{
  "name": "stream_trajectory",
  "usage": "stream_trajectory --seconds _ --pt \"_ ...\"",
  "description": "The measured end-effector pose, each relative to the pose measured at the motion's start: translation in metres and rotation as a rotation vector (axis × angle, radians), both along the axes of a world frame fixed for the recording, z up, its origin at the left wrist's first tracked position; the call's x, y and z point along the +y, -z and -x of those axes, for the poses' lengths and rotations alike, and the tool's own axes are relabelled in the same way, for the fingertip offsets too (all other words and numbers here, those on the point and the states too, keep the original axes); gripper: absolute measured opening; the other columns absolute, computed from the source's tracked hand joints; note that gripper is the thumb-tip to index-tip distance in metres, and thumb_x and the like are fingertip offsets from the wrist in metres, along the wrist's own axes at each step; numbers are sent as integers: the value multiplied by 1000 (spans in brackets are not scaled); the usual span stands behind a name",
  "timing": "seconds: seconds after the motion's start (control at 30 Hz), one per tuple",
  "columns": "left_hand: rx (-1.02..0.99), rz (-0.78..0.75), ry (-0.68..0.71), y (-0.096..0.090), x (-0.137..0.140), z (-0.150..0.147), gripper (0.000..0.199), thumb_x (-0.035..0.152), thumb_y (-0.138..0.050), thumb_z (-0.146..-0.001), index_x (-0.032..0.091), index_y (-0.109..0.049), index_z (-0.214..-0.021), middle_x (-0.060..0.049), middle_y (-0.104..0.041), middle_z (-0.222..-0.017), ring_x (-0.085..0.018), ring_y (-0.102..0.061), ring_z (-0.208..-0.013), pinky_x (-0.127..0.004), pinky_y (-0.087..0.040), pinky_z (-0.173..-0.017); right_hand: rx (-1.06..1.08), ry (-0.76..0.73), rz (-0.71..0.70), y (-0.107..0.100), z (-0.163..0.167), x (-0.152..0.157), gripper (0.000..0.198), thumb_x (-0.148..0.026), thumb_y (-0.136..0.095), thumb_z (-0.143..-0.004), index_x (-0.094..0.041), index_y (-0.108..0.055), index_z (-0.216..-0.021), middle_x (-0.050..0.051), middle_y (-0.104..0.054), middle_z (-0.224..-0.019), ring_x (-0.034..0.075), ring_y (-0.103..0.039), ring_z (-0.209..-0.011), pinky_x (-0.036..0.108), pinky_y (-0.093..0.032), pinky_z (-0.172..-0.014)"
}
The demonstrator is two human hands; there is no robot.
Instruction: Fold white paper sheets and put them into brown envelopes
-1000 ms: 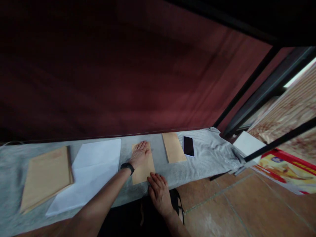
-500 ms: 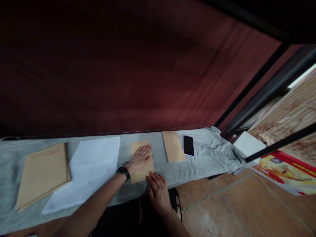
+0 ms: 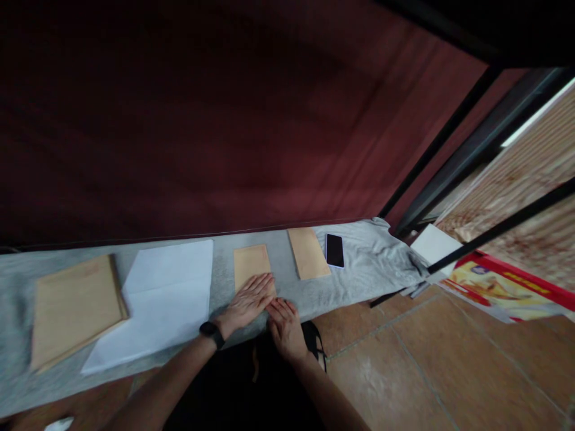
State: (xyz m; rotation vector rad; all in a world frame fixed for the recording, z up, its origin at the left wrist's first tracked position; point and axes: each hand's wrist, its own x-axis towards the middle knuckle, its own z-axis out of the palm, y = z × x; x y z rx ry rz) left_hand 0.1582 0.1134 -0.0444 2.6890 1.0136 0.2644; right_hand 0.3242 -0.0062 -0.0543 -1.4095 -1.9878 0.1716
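A tan paper envelope (image 3: 250,261) lies flat on the grey cloth in front of me. My left hand (image 3: 250,299), with a dark watch (image 3: 211,333) on its wrist, rests flat across the envelope's near part, fingers stretched out to the right. At the envelope's near right corner sits my right hand (image 3: 286,326), its fingers extended and lying down close to the left fingertips. Both hands cover the near end of the envelope. To the right is a second tan envelope (image 3: 309,253), apart from both hands.
Left of my hands are white paper sheets (image 3: 175,299) and a stack of larger tan envelopes (image 3: 76,305). A phone (image 3: 335,250) lies beyond the second envelope. Grey cloth (image 3: 363,257) covers the narrow table; a dark red panel (image 3: 251,149) rises behind. A red-yellow box (image 3: 503,287) stands right.
My left hand has slid down the envelope toward its near edge, uncovering its upper part. The right hand stays near the corner, now beside the left fingertips. The view has shifted slightly.
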Motion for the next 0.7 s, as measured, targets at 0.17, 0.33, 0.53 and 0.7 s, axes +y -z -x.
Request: stream_trajectory --seconds 0.17,0.33,0.53,0.7 --pt "-3 -74 43 1 -29 6 59 48 -26 -104 21 -29 -157 -7 -38 -160 -18 -34 -148 -41 -20 -125 51 -27 11 -2 -2 -2 44 -14 -45 -95 -17 -56 -137 10 -60 -140 23 -50 -134 49 -37 -116" --pt "-17 -150 60 1 -56 18 64 53 -33 -102 22 -25 -158 -6 -38 -160 -20 -36 -147 -40 -23 -124 161 -76 21 -3 -7 -4 41 -14 -43 -96 -19 -57 -134 10 -63 -134 22 -54 -128 49 -38 -115" --pt "-40 -233 85 4 -73 31 68 52 -40 -101 24 -19 -159 -8 -38 -160 -21 -40 -144 -40 -30 -121 199 -35 69 -6 -14 3 37 -20 -38 -101 -22 -62 -129 8 -68 -127 21 -59 -122 44 -45 -109" --pt "-67 -283 65 6 -75 31 66 51 -42 -100 20 -27 -157 -10 -43 -157 -22 -46 -141 -42 -36 -119 -50 -192 162 -19 -27 19 42 -32 -38 -106 -23 -51 -144 5 -58 -145 17 -50 -136 41 -35 -119"
